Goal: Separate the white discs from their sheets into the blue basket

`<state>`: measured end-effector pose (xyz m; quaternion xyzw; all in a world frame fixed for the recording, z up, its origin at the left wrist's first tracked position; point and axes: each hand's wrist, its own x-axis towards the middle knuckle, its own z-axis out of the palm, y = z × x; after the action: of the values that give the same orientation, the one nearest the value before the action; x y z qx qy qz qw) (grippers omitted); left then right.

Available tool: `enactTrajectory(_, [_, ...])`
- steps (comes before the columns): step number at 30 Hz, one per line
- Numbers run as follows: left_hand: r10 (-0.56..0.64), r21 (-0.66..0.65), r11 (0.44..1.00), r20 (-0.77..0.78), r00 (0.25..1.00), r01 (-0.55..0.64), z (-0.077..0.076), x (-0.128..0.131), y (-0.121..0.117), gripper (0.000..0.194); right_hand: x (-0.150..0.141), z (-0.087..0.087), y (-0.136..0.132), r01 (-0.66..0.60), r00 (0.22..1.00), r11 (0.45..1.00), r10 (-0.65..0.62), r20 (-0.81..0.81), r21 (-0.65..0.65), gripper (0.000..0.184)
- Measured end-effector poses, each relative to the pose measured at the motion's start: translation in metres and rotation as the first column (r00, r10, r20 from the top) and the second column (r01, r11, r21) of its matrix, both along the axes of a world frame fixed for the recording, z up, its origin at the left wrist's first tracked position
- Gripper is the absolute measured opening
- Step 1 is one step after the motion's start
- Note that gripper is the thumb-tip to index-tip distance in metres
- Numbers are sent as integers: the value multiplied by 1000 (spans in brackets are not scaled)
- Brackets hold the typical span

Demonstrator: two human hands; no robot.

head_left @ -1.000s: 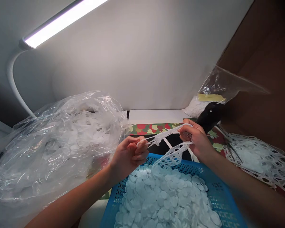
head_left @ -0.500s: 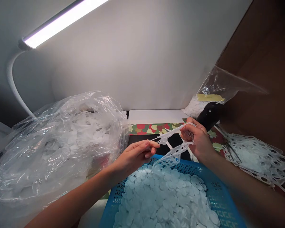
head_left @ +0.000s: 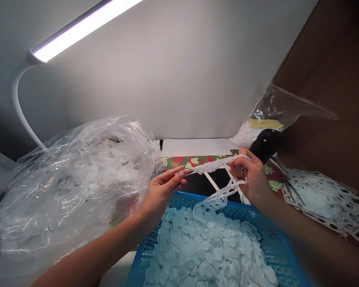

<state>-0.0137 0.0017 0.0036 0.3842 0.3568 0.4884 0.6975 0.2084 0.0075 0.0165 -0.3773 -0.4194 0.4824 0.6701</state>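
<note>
A strip of thin white sheet full of round holes (head_left: 214,164) is stretched between my two hands, above a blue plastic basket (head_left: 179,196). My left hand (head_left: 167,185) pinches its left end between thumb and fingers. Closed around the bunched right end is my right hand (head_left: 249,173). A loose tail of the strip hangs from the right hand down to the basket, its lower end lying over the discs. Many white translucent discs (head_left: 209,255) fill the basket.
A big clear plastic bag (head_left: 77,187) of white pieces lies at left. On the right are a heap of holed white sheets (head_left: 326,199), a black handle-like object (head_left: 265,144) and a small clear bag with a yellow label (head_left: 265,122). A lit lamp (head_left: 86,30) hangs upper left.
My left hand has moved up and left, drawing the upper part of the strip straighter. My right hand has barely shifted and keeps its hold.
</note>
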Motion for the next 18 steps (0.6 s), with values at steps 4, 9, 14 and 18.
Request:
enactTrajectory(4, [81, 65, 995, -11, 997, -80, -3, 0, 1, 22, 1, -3, -3, -252, 964, 968, 249, 97, 18, 34])
enactTrajectory(9, [0, 119, 993, -42, 999, 5, -2, 1, -2, 16, 3, -1, -9, -679, 655, 703, 710, 260, -210, 33])
enactTrajectory(14, [-94, 210, 971, -101, 990, 113, 1, 0, -8, 16, 1, 22, -15, -612, 374, 688, 686, 624, -390, 40])
enactTrajectory(18, [-104, 317, 936, -170, 980, 155, 3, 3, -11, 13, -2, 37, -25, -643, 122, 621, 661, 740, -448, 36])
